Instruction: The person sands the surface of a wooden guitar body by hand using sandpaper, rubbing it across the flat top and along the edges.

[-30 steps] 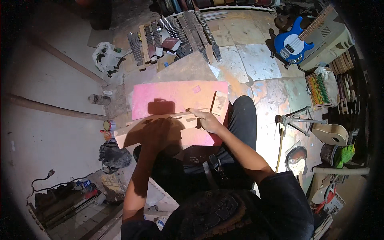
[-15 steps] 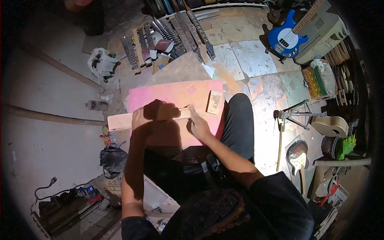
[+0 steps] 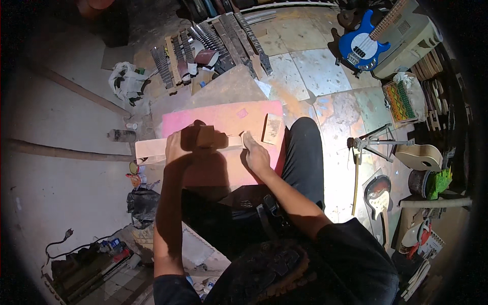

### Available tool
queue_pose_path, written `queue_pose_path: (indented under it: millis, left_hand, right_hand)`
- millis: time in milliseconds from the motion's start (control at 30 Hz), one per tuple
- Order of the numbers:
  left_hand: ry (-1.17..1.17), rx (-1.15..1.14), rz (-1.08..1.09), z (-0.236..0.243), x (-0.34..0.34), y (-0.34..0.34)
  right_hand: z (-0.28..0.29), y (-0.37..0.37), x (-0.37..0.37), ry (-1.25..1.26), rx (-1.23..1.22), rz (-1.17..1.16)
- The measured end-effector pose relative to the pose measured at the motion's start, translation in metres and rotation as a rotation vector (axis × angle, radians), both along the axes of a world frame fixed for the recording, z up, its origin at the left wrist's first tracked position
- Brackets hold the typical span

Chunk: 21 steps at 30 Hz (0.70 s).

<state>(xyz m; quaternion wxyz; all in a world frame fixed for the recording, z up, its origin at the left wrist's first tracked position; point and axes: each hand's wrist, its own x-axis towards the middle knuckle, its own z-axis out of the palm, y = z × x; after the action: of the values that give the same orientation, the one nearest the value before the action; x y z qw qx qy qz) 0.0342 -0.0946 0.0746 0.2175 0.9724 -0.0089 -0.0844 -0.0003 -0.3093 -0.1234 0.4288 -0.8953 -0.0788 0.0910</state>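
Observation:
A long pale wooden strip (image 3: 151, 148) lies crosswise over a pink and orange board (image 3: 218, 113) at my lap. My left hand (image 3: 177, 147) is closed round the strip, partly in shadow. Just right of that hand is a small brown block (image 3: 205, 136); whether the hand holds it too cannot be made out. At the strip's right end my right hand (image 3: 258, 156) is closed, its thumb and fingers pinching the wood. A second, flat wooden block (image 3: 273, 128) rests on the board's right side, apart from both hands.
Fretted guitar necks (image 3: 223, 40) lie beyond the board. On the right are a blue bass guitar (image 3: 362, 46), a metal stand (image 3: 373, 145), a pale guitar body (image 3: 419, 156) and a sunburst guitar (image 3: 378, 195). A white plastic bag (image 3: 124, 81) sits at the left.
The brown block has shifted slightly up and left and turned more upright. My right hand has come down a little, its fingers now folded on the strip's end.

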Motion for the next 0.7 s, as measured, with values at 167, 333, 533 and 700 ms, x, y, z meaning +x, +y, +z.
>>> queue_pose_path:
  millis: [167,333,533,700]
  left_hand:
    - [-0.062,-0.029,-0.019,0.000,-0.001,0.001]
    - [-0.034,-0.048,-0.024,0.004,0.000,-0.001]
    - [-0.049,-0.035,-0.017,0.004,-0.005,0.001]
    - [-0.049,-0.033,-0.003,0.002,-0.008,0.005]
  right_hand:
    - [-0.005,-0.006,-0.026,-0.130,0.038,-0.012]
    - [-0.014,0.003,-0.020,-0.192,-0.026,0.035]
    - [-0.006,-0.003,-0.005,0.048,-0.030,0.018]
    - [0.017,-0.016,0.008,0.150,-0.057,0.009]
